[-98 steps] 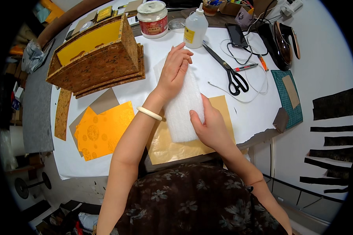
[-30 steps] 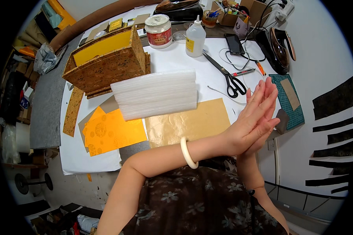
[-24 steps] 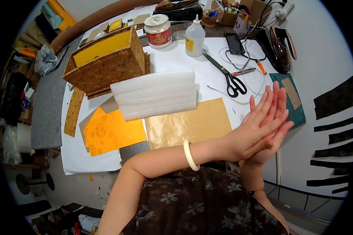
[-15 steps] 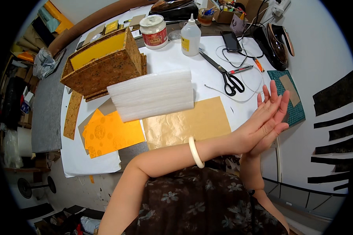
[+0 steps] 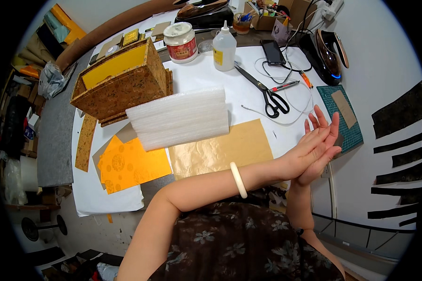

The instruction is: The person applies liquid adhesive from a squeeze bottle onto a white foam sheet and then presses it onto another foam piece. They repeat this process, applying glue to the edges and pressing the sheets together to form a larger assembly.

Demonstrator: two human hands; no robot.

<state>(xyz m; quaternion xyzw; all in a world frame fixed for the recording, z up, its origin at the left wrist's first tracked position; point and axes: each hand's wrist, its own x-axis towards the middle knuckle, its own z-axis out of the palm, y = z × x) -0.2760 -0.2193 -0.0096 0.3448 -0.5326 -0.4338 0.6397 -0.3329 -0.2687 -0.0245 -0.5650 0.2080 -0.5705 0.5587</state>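
My left hand (image 5: pixel 301 157) lies flat across my right hand (image 5: pixel 317 169), palm against palm, at the right front of the table. The fingers of both are stretched out, and I see nothing held in either. A cream bangle (image 5: pixel 238 180) circles my left wrist. Just past the fingertips is a green cutting mat (image 5: pixel 352 104) with a beige strip (image 5: pixel 343 109) on it. Beyond my hands lie black-handled scissors (image 5: pixel 276 105) and a red and black pen (image 5: pixel 286 86). Left of my hands, a tan sheet (image 5: pixel 220 145) sits partly under a white foam sheet (image 5: pixel 180 117).
A brown patterned box (image 5: pixel 119 91) with yellow lining stands left, behind orange paper (image 5: pixel 136 164). A lidded jar (image 5: pixel 181 44), a squeeze bottle (image 5: pixel 224 49) and a phone (image 5: pixel 272 51) with cables are farther back. An iron (image 5: pixel 324 56) stands at the right by the wall.
My hands have slid slightly against each other, the right fingers dropping a little lower. The view has shifted slightly. A blue light now shows on the right-hand iron's base.
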